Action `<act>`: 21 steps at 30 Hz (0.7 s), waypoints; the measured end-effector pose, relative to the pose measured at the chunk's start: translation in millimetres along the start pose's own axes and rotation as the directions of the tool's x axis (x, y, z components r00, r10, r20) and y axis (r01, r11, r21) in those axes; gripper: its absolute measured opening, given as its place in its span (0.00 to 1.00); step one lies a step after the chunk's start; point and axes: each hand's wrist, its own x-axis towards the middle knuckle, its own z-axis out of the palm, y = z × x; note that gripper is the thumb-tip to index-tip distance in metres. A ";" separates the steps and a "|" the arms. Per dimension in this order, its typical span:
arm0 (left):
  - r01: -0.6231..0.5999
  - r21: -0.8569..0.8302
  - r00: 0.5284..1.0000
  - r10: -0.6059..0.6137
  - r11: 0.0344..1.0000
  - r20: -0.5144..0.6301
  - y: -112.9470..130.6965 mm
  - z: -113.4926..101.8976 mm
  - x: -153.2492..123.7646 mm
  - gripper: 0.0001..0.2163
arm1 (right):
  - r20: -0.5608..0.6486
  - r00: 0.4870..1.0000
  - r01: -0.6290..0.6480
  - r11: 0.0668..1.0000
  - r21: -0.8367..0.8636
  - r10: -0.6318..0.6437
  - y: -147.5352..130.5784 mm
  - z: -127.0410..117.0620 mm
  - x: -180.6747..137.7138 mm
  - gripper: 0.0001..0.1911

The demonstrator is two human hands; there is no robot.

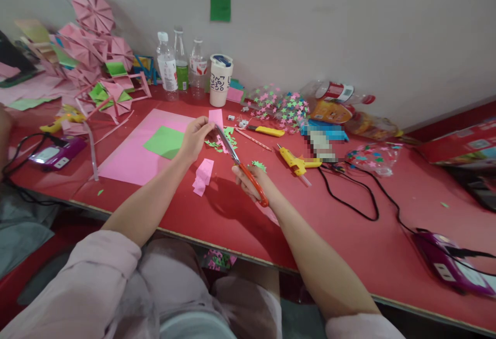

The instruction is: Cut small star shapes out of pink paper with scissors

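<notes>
My left hand (197, 135) pinches a pink paper strip (216, 117) that sticks up beyond the fingers. My right hand (250, 181) is wrapped round the orange handles of a pair of scissors (248, 173). The blades point up and to the left, and their tips reach the paper at my left fingertips; whether they cut into it is too small to tell. Green paper scraps (222, 141) lie just behind the blades. On the red table below my left hand is a crumpled pink paper piece (203, 176). A green paper square (165, 141) rests on a large pink sheet (127, 158) under my left forearm.
A yellow glue gun (296, 160), a box cutter (267, 131) and a pencil (253, 139) lie right of the scissors. Bottles (168, 67) and a white cup (220, 83) stand along the wall. Folded pink paper crafts (89, 49) fill the back left. A person's arm (4, 137) shows at far left.
</notes>
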 end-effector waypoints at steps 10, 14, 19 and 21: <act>-0.009 -0.020 1.000 0.009 1.000 0.018 -0.2 0.0 -1.2 0.08 | 0.019 0.998 0.066 0.996 0.060 -0.068 5.8 2.1 1.4 0.25; -0.009 -0.068 0.999 0.011 0.998 0.034 -1.4 0.2 -2.4 0.07 | 0.055 0.993 0.094 0.990 0.104 -0.100 4.1 3.9 -1.6 0.24; 0.020 -0.142 0.998 -0.010 0.990 0.067 -6.7 2.0 -3.0 0.06 | 0.048 0.995 0.085 0.988 0.132 -0.092 2.4 6.4 -4.5 0.24; 0.026 -0.169 0.998 -0.016 0.985 0.063 -8.5 3.2 -3.4 0.06 | 0.034 0.996 0.082 0.985 0.150 -0.088 2.9 8.4 -5.3 0.24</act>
